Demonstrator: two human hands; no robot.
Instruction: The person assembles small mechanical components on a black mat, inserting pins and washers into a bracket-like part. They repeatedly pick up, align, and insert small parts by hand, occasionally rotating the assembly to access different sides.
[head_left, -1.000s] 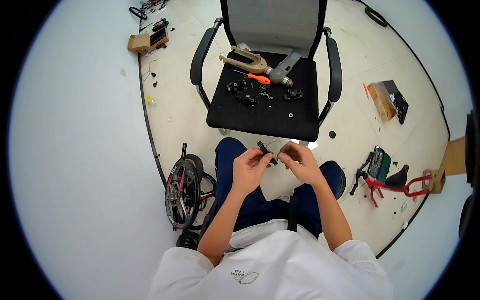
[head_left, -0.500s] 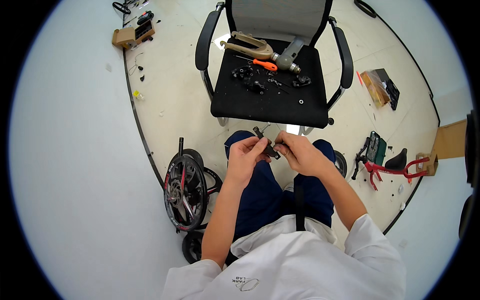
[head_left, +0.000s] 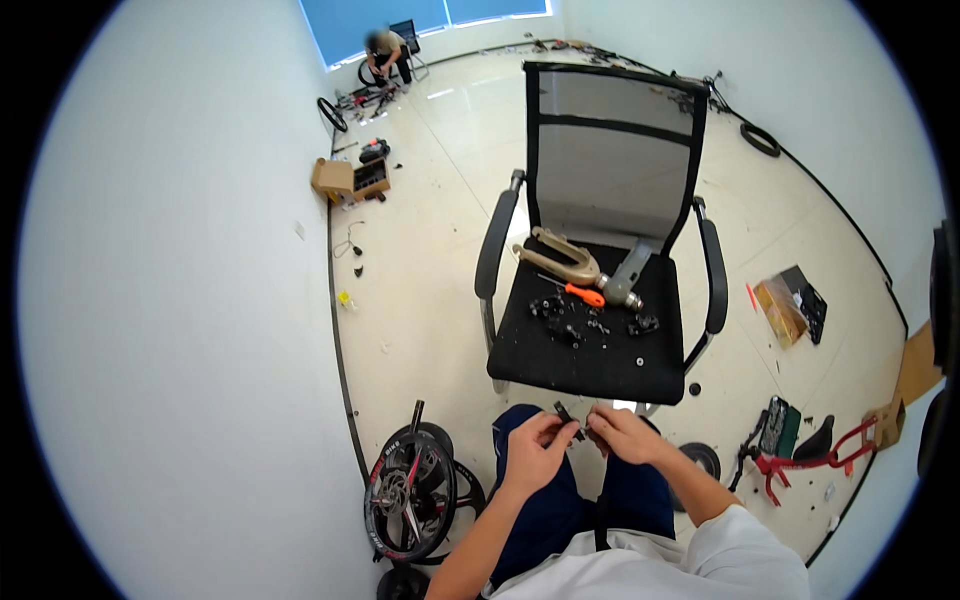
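Just in front of the mesh-backed chair (head_left: 540,362), the left hand (head_left: 540,448) pinches a slim, dark, bar-shaped part (head_left: 564,411) in its fingers. The right hand (head_left: 625,437) is just beside the part's lower end, fingers drawn narrow; whether they grip anything I cannot tell. On the chair's black seat lie a smooth tan two-pronged fork (head_left: 583,270) and an orange-handled screwdriver (head_left: 588,296). A spoked wheel (head_left: 398,492) stands left of the chair.

Ok so you've got two chairs, a mesh chair (head_left: 583,369) mid-frame and a far chair (head_left: 404,36) upper left. Also your one tan fork (head_left: 582,270) and one orange-handled screwdriver (head_left: 588,295) mid-frame, one red bike frame (head_left: 770,465) lower right, one dark part (head_left: 564,412) bottom centre.
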